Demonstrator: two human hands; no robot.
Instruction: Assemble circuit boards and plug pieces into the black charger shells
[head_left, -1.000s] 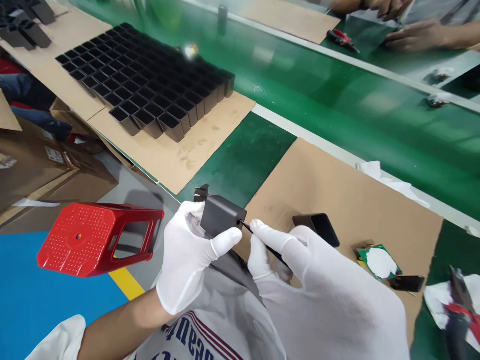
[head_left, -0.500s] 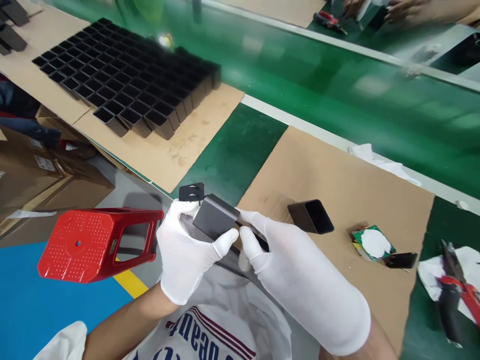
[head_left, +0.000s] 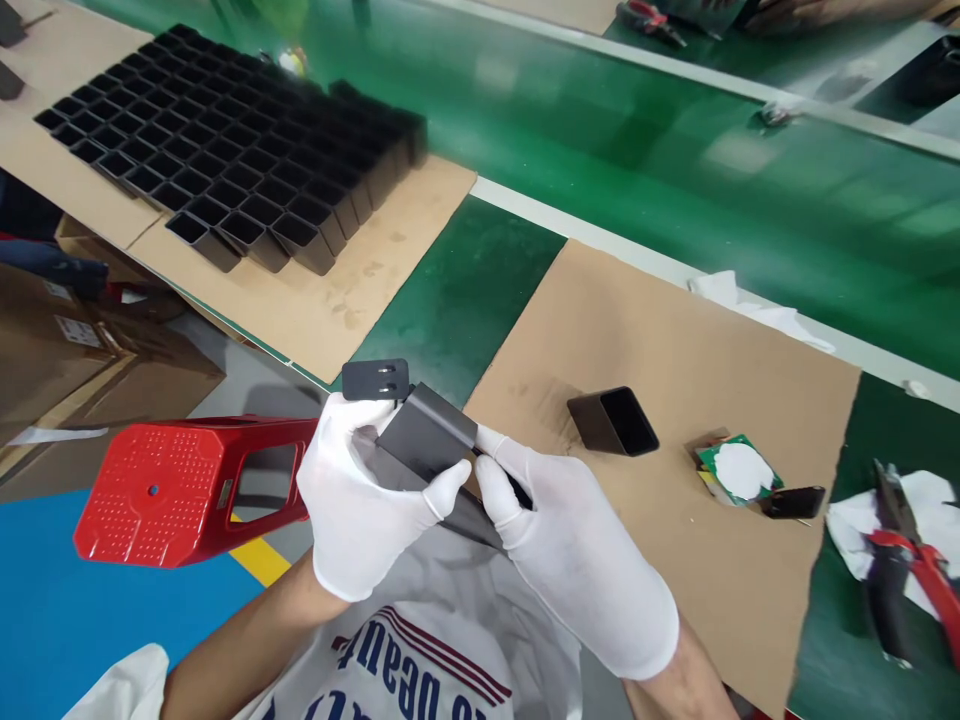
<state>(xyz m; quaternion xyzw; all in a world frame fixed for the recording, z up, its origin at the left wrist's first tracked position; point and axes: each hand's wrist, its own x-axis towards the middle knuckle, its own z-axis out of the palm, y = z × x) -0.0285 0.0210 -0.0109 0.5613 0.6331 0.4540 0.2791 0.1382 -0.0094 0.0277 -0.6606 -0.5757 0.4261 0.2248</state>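
My left hand (head_left: 356, 510), in a white glove, is closed around a dark grey rectangular housing (head_left: 429, 432), with the thumb along its lower side. A black end piece with two metal plug prongs (head_left: 367, 380) sits just off the housing's left end, above the left fingers. My right hand (head_left: 581, 545), gloved too, pinches at the housing's right end. A narrow black part (head_left: 520, 491) shows between its thumb and fingers, mostly hidden. Right of the hands, another open-ended dark housing (head_left: 613, 422) lies on the cardboard.
Rows of black open housings (head_left: 225, 150) stand on cardboard at the upper left. A green circuit board with a white pad (head_left: 741, 470) lies at right, near red-handled pliers (head_left: 900, 560) on white cloth. A red stool (head_left: 154, 490) is at lower left. Another person's arm shows at top right.
The view has shifted slightly. The prong-bearing piece shows a little more of its face and has turned flatter. Both hands keep their hold, the right arm drawn slightly inward.
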